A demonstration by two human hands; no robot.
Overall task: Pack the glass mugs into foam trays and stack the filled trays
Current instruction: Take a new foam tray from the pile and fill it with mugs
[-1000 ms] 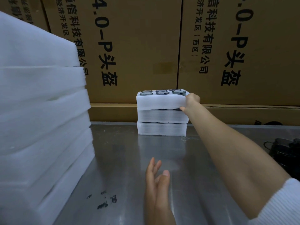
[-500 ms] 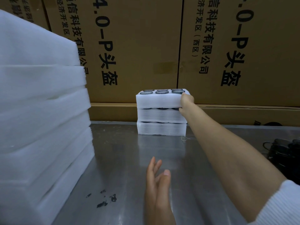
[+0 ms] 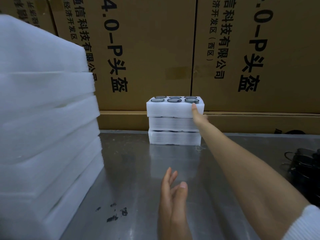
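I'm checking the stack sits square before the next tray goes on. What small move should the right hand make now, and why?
Probably nudge the top tray slightly rightward: its left edge overhangs the middle tray, and the right hand already rests its straight fingers against the front face.

White foam trays [image 3: 174, 110] sit stacked on a grey, shiny metal worktop [image 3: 131, 170] smudged with black marks [image 3: 114, 213]. Dark grey-tinted mugs [image 3: 174, 100] fill the top tray. The cardboard boxes [image 3: 149, 49] are brown with black printed lettering, and the sleeve [image 3: 306, 224] is white and ribbed.
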